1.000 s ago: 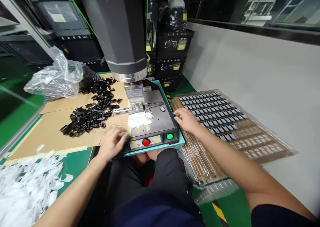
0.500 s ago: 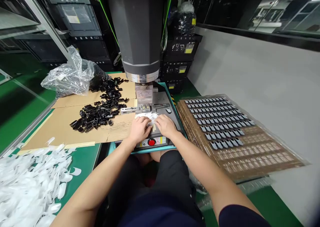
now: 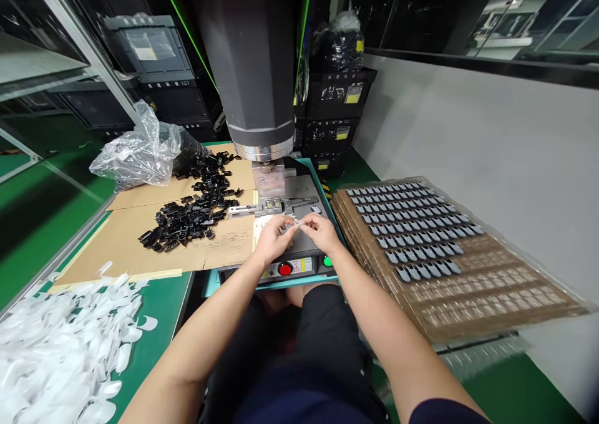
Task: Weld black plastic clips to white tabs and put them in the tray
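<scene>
My left hand (image 3: 275, 237) and my right hand (image 3: 322, 232) meet over the grey machine base, fingertips pinched together. Between them is a small white piece (image 3: 298, 222), mostly covered by the fingers, so its exact kind is unclear. Under and beside my left hand lie thin white pieces (image 3: 261, 222). Just beyond my hands sits a metal fixture (image 3: 270, 204), with the press head (image 3: 264, 140) above it. A grey oval part (image 3: 316, 209) rests on the base near my right fingers.
Black clip-like parts (image 3: 187, 224) lie heaped on cardboard (image 3: 116, 237) at left, beside a clear plastic bag (image 3: 140, 153). Loose white pieces (image 3: 60, 343) cover the near-left table. Rows of grey parts fill much of a tray (image 3: 491, 259) at right. A red button (image 3: 284, 269) and a green button (image 3: 326, 260) face me.
Both hands have risen slightly from the white pieces on the base and come together, fingertips now pinching a small white piece. The camera view has shifted slightly.
</scene>
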`<action>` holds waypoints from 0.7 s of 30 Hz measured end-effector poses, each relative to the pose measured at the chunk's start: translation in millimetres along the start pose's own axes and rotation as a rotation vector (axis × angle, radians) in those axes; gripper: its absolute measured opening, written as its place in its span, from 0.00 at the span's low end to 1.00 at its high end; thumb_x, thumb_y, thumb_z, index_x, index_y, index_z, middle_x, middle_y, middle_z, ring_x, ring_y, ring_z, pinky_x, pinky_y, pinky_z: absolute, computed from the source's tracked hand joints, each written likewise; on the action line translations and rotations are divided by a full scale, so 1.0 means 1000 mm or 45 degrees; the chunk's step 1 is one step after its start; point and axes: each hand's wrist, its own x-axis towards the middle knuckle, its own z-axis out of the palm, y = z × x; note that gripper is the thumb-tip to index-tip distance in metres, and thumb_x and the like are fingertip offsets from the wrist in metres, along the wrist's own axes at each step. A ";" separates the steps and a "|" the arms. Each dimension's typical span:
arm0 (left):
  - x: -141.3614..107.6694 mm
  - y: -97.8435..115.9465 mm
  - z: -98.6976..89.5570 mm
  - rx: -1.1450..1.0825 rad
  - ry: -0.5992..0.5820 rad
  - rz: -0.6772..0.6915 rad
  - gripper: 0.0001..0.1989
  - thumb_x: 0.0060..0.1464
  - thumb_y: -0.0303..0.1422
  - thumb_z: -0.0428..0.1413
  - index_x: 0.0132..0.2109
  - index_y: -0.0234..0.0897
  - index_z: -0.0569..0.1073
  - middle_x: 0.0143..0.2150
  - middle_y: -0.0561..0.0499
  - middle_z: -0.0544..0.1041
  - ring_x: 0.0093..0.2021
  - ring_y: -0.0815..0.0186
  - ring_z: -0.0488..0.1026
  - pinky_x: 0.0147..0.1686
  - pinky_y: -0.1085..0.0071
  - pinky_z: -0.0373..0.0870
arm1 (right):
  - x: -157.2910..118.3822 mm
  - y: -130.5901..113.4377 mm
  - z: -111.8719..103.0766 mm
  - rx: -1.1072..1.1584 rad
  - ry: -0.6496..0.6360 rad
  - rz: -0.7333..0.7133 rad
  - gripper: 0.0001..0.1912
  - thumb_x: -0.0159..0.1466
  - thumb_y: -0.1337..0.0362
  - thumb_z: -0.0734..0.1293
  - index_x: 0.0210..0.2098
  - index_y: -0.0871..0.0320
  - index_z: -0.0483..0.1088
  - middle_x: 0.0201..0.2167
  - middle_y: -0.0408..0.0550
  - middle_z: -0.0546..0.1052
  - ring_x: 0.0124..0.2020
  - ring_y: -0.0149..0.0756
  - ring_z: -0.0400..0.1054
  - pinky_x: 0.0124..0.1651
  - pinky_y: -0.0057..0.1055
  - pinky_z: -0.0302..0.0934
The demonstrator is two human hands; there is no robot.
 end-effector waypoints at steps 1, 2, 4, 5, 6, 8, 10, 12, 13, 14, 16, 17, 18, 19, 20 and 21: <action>0.000 0.001 0.004 -0.090 -0.010 -0.045 0.12 0.66 0.44 0.63 0.43 0.40 0.78 0.46 0.47 0.82 0.40 0.63 0.76 0.43 0.66 0.73 | 0.001 0.000 -0.001 0.046 0.005 0.013 0.17 0.66 0.47 0.73 0.39 0.55 0.79 0.38 0.47 0.80 0.35 0.36 0.72 0.40 0.34 0.68; 0.000 0.001 0.006 -0.173 -0.017 -0.086 0.14 0.66 0.46 0.63 0.41 0.40 0.77 0.45 0.48 0.81 0.39 0.65 0.75 0.43 0.67 0.73 | 0.001 0.001 -0.001 0.094 0.017 0.033 0.18 0.66 0.45 0.73 0.38 0.55 0.78 0.38 0.48 0.81 0.37 0.38 0.74 0.42 0.35 0.70; 0.000 -0.001 0.008 -0.327 -0.002 -0.154 0.16 0.65 0.48 0.62 0.40 0.40 0.74 0.45 0.48 0.81 0.40 0.65 0.77 0.43 0.68 0.74 | 0.000 0.002 -0.001 0.184 0.050 0.101 0.21 0.66 0.42 0.72 0.39 0.54 0.76 0.39 0.50 0.83 0.39 0.39 0.77 0.44 0.36 0.71; 0.000 -0.003 0.006 -0.392 0.023 -0.186 0.17 0.65 0.49 0.62 0.40 0.40 0.73 0.44 0.48 0.81 0.40 0.65 0.78 0.44 0.68 0.74 | -0.001 0.003 0.000 0.207 0.073 0.143 0.21 0.67 0.42 0.71 0.40 0.54 0.75 0.40 0.50 0.84 0.38 0.39 0.77 0.43 0.36 0.71; 0.001 -0.005 0.002 -0.437 0.056 -0.217 0.18 0.65 0.50 0.62 0.40 0.40 0.72 0.43 0.49 0.81 0.40 0.65 0.78 0.44 0.67 0.75 | -0.002 0.003 0.000 0.204 0.097 0.179 0.21 0.68 0.41 0.70 0.41 0.54 0.73 0.40 0.51 0.84 0.36 0.38 0.77 0.41 0.35 0.71; 0.003 -0.011 -0.013 -0.424 0.128 -0.270 0.18 0.64 0.51 0.62 0.40 0.40 0.72 0.39 0.50 0.80 0.38 0.64 0.79 0.42 0.67 0.75 | -0.005 0.003 0.003 0.119 0.145 0.207 0.20 0.70 0.42 0.68 0.42 0.53 0.72 0.39 0.50 0.84 0.33 0.37 0.76 0.39 0.34 0.71; 0.006 -0.017 -0.034 -0.257 0.206 -0.294 0.17 0.64 0.50 0.63 0.41 0.40 0.76 0.37 0.49 0.81 0.37 0.63 0.78 0.42 0.65 0.76 | -0.006 0.001 0.005 -0.048 0.178 0.166 0.17 0.71 0.46 0.67 0.42 0.53 0.73 0.37 0.48 0.84 0.32 0.37 0.76 0.41 0.35 0.71; 0.011 -0.023 -0.056 -0.024 0.266 -0.266 0.14 0.65 0.46 0.62 0.42 0.40 0.80 0.40 0.47 0.83 0.40 0.60 0.80 0.46 0.62 0.76 | -0.004 -0.001 0.009 -0.219 0.203 0.074 0.14 0.72 0.50 0.66 0.44 0.53 0.77 0.38 0.48 0.83 0.37 0.40 0.77 0.46 0.37 0.72; 0.015 -0.026 -0.064 0.083 0.280 -0.236 0.12 0.66 0.44 0.61 0.43 0.40 0.81 0.42 0.46 0.84 0.43 0.58 0.80 0.49 0.60 0.76 | -0.001 -0.003 0.012 -0.289 0.215 0.019 0.13 0.73 0.53 0.65 0.46 0.53 0.78 0.41 0.49 0.83 0.41 0.42 0.78 0.49 0.39 0.72; 0.019 -0.029 -0.070 0.174 0.284 -0.203 0.10 0.67 0.41 0.60 0.44 0.41 0.83 0.44 0.45 0.85 0.46 0.56 0.81 0.52 0.58 0.76 | 0.003 -0.004 0.015 -0.347 0.223 -0.037 0.14 0.74 0.55 0.64 0.48 0.53 0.79 0.45 0.51 0.83 0.45 0.43 0.78 0.53 0.40 0.72; 0.028 -0.036 -0.075 0.307 0.269 -0.145 0.08 0.67 0.35 0.59 0.45 0.41 0.84 0.47 0.44 0.85 0.51 0.54 0.81 0.57 0.56 0.75 | 0.013 -0.006 0.022 -0.440 0.232 -0.116 0.18 0.75 0.60 0.60 0.53 0.54 0.80 0.51 0.54 0.82 0.52 0.44 0.77 0.59 0.41 0.70; 0.033 -0.039 -0.074 0.354 0.259 -0.126 0.08 0.67 0.32 0.58 0.45 0.41 0.84 0.48 0.43 0.85 0.52 0.54 0.81 0.59 0.56 0.75 | 0.019 -0.006 0.027 -0.486 0.223 -0.134 0.19 0.76 0.61 0.60 0.55 0.54 0.80 0.52 0.54 0.81 0.53 0.44 0.77 0.61 0.41 0.70; 0.038 -0.042 -0.071 0.393 0.250 -0.110 0.08 0.67 0.31 0.58 0.45 0.40 0.84 0.49 0.43 0.85 0.52 0.54 0.81 0.59 0.56 0.76 | 0.026 -0.007 0.032 -0.534 0.206 -0.140 0.19 0.76 0.62 0.60 0.56 0.54 0.80 0.52 0.55 0.81 0.53 0.44 0.76 0.61 0.41 0.70; 0.043 -0.045 -0.068 0.428 0.238 -0.094 0.08 0.66 0.30 0.59 0.44 0.40 0.84 0.49 0.42 0.85 0.51 0.55 0.81 0.59 0.56 0.76 | 0.033 -0.008 0.038 -0.589 0.185 -0.138 0.19 0.75 0.63 0.60 0.57 0.54 0.81 0.52 0.55 0.81 0.53 0.44 0.76 0.60 0.40 0.69; 0.047 -0.047 -0.063 0.463 0.223 -0.075 0.08 0.66 0.30 0.59 0.44 0.39 0.84 0.49 0.42 0.84 0.50 0.55 0.82 0.59 0.57 0.77 | 0.041 -0.009 0.043 -0.653 0.161 -0.133 0.19 0.75 0.64 0.61 0.57 0.54 0.81 0.51 0.54 0.81 0.53 0.45 0.75 0.60 0.40 0.69; 0.051 -0.048 -0.059 0.499 0.205 -0.053 0.08 0.66 0.30 0.59 0.43 0.39 0.84 0.49 0.42 0.84 0.49 0.56 0.82 0.58 0.58 0.77 | 0.048 -0.010 0.048 -0.726 0.136 -0.126 0.18 0.75 0.63 0.62 0.56 0.54 0.82 0.51 0.54 0.81 0.52 0.45 0.74 0.59 0.40 0.68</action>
